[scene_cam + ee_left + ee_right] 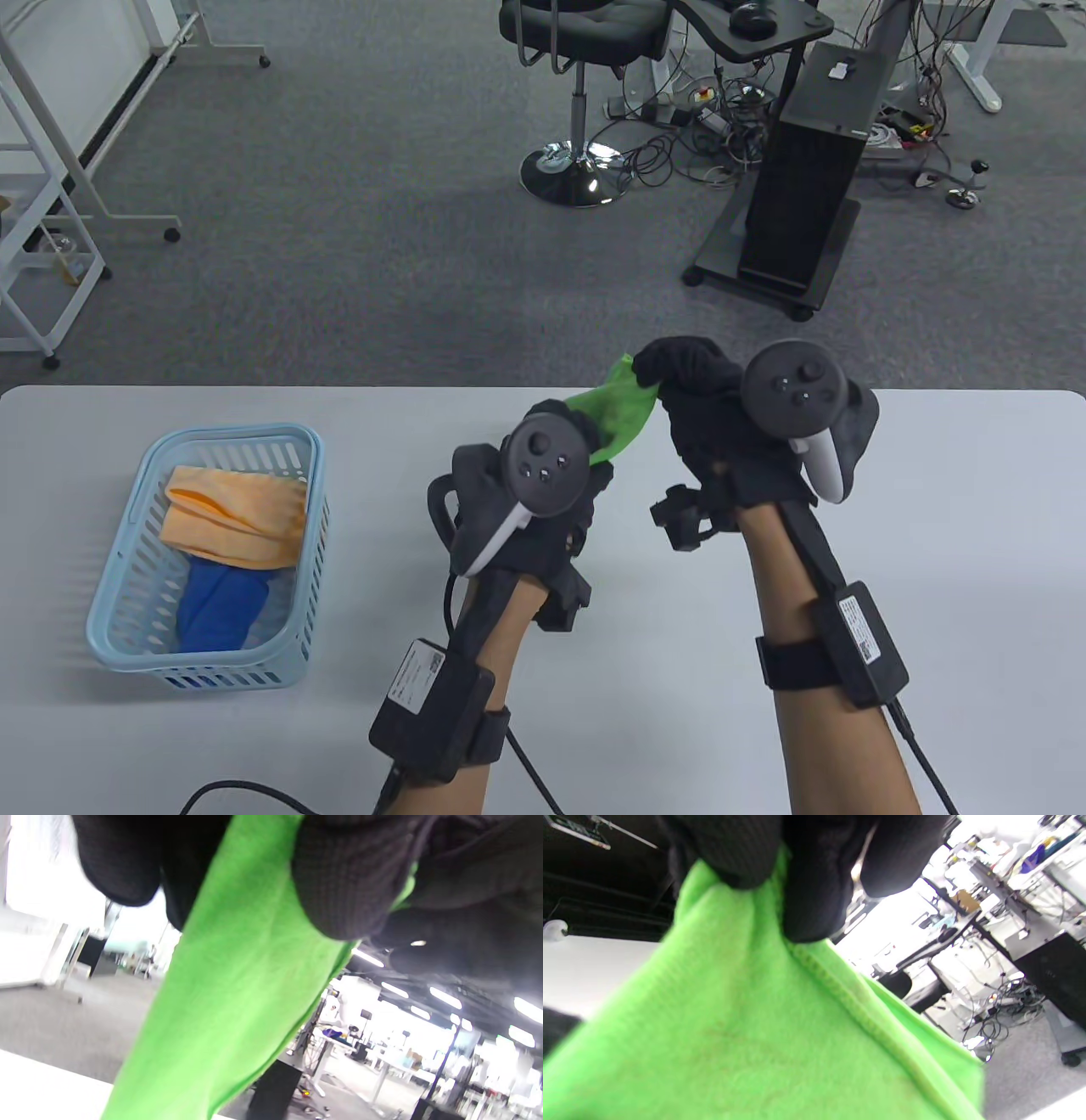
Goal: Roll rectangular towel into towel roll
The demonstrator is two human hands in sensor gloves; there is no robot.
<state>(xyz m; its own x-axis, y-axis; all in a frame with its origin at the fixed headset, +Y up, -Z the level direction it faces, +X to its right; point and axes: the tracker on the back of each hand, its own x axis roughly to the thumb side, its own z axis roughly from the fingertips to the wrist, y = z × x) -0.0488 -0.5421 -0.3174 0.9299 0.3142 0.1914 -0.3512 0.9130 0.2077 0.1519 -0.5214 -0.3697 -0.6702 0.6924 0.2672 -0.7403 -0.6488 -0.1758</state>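
Observation:
A green towel (618,411) is held in the air between both hands above the far middle of the grey table (933,509). My right hand (670,373) pinches its upper corner; in the right wrist view the gloved fingers (806,891) clamp the towel (755,1027) by its stitched hem. My left hand (564,433) grips the lower end, mostly hidden behind its tracker. In the left wrist view the towel (229,993) hangs down from the curled fingers (339,878).
A light blue basket (136,586) stands on the table's left side and holds an orange cloth (237,518) and a blue cloth (225,603). Beyond the far edge are an office chair (577,102) and a black cart (797,204).

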